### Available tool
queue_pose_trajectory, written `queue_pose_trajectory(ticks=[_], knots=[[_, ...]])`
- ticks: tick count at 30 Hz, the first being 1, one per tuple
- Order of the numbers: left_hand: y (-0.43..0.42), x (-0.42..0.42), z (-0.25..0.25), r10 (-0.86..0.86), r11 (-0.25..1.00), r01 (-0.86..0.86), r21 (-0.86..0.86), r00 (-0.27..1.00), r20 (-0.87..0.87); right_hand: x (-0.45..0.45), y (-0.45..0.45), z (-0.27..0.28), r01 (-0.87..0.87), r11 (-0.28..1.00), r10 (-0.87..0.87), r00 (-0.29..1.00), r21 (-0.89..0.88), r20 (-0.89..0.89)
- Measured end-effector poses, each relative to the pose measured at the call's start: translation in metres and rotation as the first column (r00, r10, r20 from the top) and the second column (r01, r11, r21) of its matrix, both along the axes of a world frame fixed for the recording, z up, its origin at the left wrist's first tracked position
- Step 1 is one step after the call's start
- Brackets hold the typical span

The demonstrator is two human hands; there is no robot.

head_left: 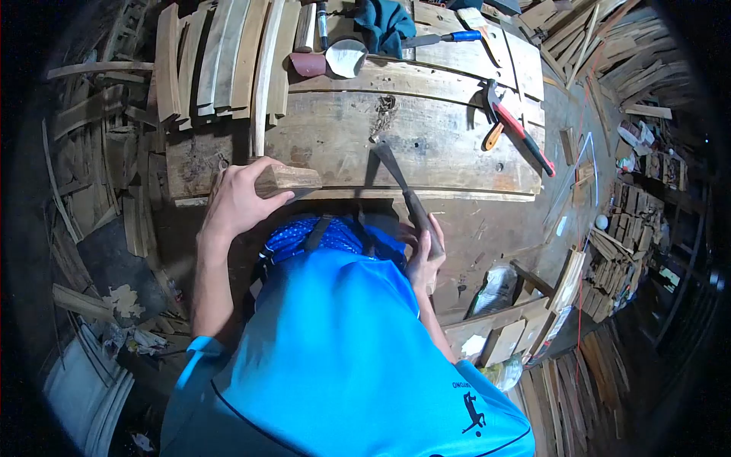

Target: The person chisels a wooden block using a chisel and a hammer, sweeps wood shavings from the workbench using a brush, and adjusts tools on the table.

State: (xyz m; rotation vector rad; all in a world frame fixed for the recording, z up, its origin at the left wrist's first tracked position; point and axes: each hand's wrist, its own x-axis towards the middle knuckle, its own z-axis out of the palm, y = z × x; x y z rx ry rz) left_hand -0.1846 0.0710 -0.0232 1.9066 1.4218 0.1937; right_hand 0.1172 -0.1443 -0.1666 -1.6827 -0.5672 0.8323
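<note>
My left hand (237, 196) is closed around a short wooden block (293, 180) at the near edge of the workbench (320, 145). Its thumb presses the near side, and the fingers' far ends are hidden behind the wood. To the right, my right hand (426, 257) grips the dark handle of a chisel (394, 169). The chisel's blade points away from me over the bench top, apart from the block. Some wood shavings (384, 114) lie on the boards beyond the blade tip.
Curved wooden strips (228, 57) line the bench's back left. Behind are sandpaper pieces (346, 59), a marker (322, 27), a teal cloth (385, 27) and a blue-handled tool (464, 36). A red-handled claw hammer (521, 133) lies right. Scrap wood (628, 228) is piled around.
</note>
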Motion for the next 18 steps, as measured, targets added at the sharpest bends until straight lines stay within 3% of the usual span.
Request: queue_pose_trajectory(ticks=[3, 5, 7, 11, 17, 18], knots=[[0.002, 0.007, 0.003, -0.024, 0.999, 0.026, 0.040, 0.998, -0.053, -0.014, 0.042, 0.002, 0.035, 0.998, -0.035, 0.999, 0.048, -0.010], [0.001, 0.009, 0.004, -0.012, 0.995, 0.021, 0.098, 0.996, -0.083, -0.026, 0.067, 0.022, 0.129, 0.974, -0.087, 0.973, 0.189, -0.215], [-0.001, 0.012, 0.000, 0.029, 0.983, -0.011, 0.184, 0.995, -0.094, -0.021, 0.062, 0.035, 0.170, 0.977, -0.128, 0.950, 0.127, -0.286], [0.004, 0.026, -0.005, 0.140, 0.973, -0.119, 0.200, 0.986, -0.091, -0.008, 0.038, 0.046, 0.200, 0.976, -0.179, 0.960, 0.083, -0.216], [0.017, 0.041, -0.003, 0.076, 0.985, -0.049, 0.165, 0.984, -0.159, -0.001, 0.067, 0.033, 0.189, 0.975, -0.158, 0.960, 0.121, -0.229], [0.019, 0.045, -0.001, 0.056, 0.988, -0.028, 0.152, 0.981, -0.187, 0.012, 0.072, 0.003, 0.112, 0.988, -0.109, 0.993, 0.103, -0.043]])
